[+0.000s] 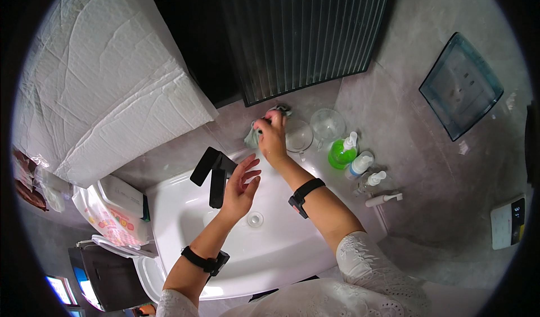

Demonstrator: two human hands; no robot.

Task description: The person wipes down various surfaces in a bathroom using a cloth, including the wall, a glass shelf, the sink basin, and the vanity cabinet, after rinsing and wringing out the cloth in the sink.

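Note:
My right hand (pixel 271 137) reaches to the far rim of the white sink (pixel 197 224) and presses a crumpled grey-green cloth (pixel 252 138) against the ledge. Part of the cloth is hidden under its fingers. Just right of that hand stand two clear glass cups, the nearer glass cup (pixel 298 137) and the farther glass cup (pixel 328 124). Over the basin is my left hand (pixel 241 190), its fingers loosely bent and apart, holding nothing. Directly left of it is the black faucet (pixel 211 171), with two blocky black parts. Whether my fingers touch it I cannot tell.
Along the right ledge are a green soap pump bottle (pixel 341 154), a white pump bottle (pixel 360 164), a clear pump bottle (pixel 370 183) and an electric toothbrush (pixel 382 200). A dark ribbed panel (pixel 309 30) hangs above. White wrapped board (pixel 118 81) juts in from the left.

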